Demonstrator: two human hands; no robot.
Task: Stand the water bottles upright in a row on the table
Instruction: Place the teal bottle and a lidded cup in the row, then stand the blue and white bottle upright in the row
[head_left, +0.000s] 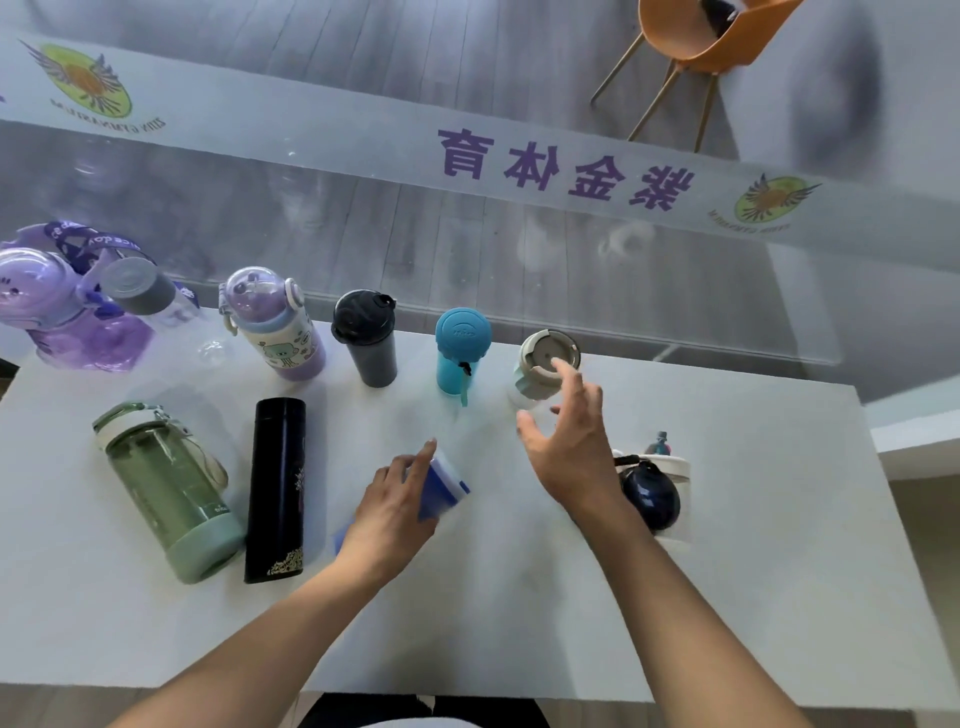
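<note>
Along the far edge of the white table (727, 597) several bottles stand upright: a purple one (62, 317), a grey-capped clear one (148, 296), a cartoon bottle (275, 325), a dark grey tumbler (369, 338), a teal bottle (460, 351) and a clear bottle with a beige lid (543, 366). A green bottle (166, 493) and a black flask (276, 488) lie flat at the left. My left hand (395, 512) grips a blue-and-white bottle (444, 486) lying on the table. My right hand (571, 441) hovers open just in front of the beige-lidded bottle, not touching it.
A white bottle with a dark blue cap (654, 493) lies at the right, partly behind my right forearm. Beyond the table's far edge is a glass barrier with purple lettering (566, 169). An orange chair (691, 47) stands behind the glass.
</note>
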